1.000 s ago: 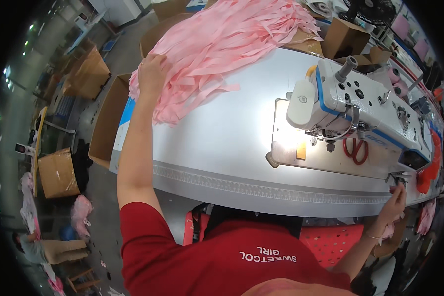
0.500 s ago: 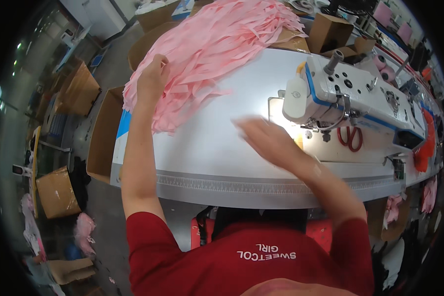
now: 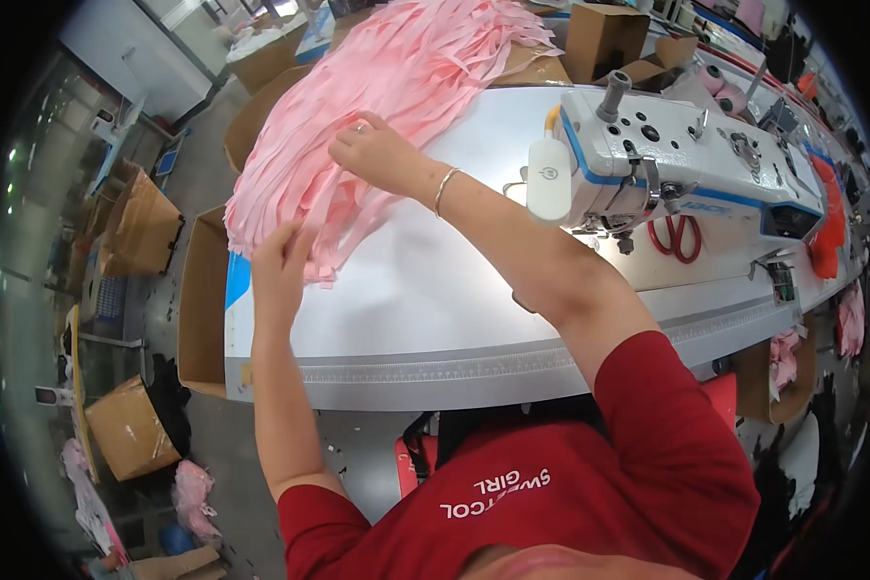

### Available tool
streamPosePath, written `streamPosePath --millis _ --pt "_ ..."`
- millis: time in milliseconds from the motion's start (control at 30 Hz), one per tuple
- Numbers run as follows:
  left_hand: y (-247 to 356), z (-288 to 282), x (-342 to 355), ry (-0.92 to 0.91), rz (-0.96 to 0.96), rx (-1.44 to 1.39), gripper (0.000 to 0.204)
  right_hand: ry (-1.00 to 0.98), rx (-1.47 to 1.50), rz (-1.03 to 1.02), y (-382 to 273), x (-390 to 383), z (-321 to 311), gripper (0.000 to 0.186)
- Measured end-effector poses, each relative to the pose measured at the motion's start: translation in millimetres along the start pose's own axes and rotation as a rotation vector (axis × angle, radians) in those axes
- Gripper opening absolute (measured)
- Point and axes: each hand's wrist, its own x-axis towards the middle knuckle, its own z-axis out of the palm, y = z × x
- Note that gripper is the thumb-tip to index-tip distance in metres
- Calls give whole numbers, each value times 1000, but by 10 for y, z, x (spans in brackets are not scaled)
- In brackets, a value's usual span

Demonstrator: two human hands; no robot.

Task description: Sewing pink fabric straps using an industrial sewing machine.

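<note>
A large heap of pink fabric strips [image 3: 358, 82] lies across the far left of the white table. My left hand [image 3: 278, 275] is at the near end of the heap, thumb and fingertips closed on the end of a strip. Farther up, my right hand [image 3: 382, 157] is bent over the heap, its fingers pinched on a pink strip that runs down toward my left hand. The right fingertips are partly hidden behind the hand. A bracelet [image 3: 442, 191] circles my right wrist.
A white and blue sewing machine [image 3: 686, 159] stands on the right, with red-handled scissors [image 3: 675, 239] under its arm. A ruler strip [image 3: 435, 367] follows the table's near edge. One cardboard box [image 3: 203, 309] adjoins the left edge; another box [image 3: 604, 41] stands behind.
My right hand has swept from beside the sewing machine, left and away, onto the pink strips. My left hand has come down toward the near end of the heap.
</note>
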Motion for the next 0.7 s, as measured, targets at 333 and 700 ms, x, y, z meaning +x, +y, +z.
streamPosePath --millis 333,700 --pt "-506 -1979 -1632 129 62 -583 40 -312 483 46 -410 -745 -604 8" --pt "-502 -534 -1026 -526 -430 -84 18 -904 475 806 9 -2626 -3352 27"
